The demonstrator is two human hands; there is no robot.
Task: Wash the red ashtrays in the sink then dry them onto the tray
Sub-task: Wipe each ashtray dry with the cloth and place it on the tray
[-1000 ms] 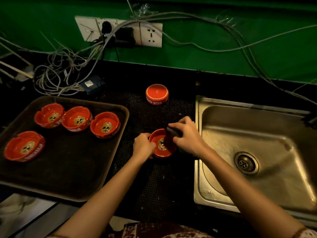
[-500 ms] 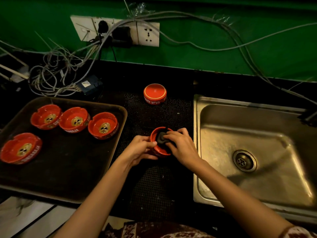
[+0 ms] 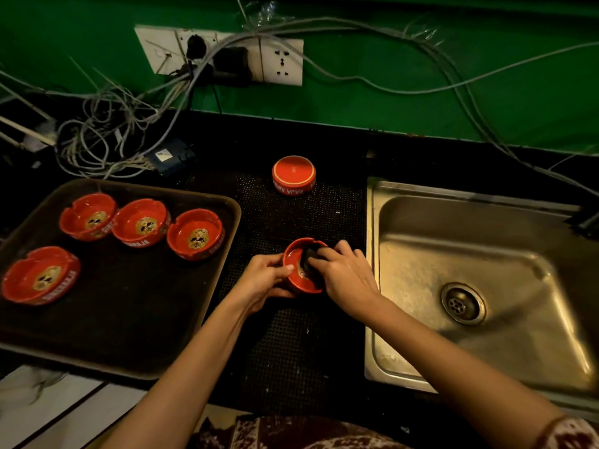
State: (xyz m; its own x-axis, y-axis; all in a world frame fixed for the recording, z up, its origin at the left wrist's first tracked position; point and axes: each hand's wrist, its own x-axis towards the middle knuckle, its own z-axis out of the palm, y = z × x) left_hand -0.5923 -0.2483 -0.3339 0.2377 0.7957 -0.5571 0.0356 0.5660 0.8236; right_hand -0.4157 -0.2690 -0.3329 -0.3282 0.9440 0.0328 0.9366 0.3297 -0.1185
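Red ashtray (image 3: pixel 292 259) now tilted, dark cloth (image 3: pixel 309 254) inside.

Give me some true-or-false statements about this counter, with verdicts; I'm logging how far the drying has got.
Four ashtrays sit upright on the tray. True.
The left hand holds an ashtray over the mat. True.
The right hand is empty. False: it holds a dark cloth inside that ashtray.
The ashtray behind the hands stands upright. False: it lies upside down.
An ashtray lies in the sink. False: none is in it.
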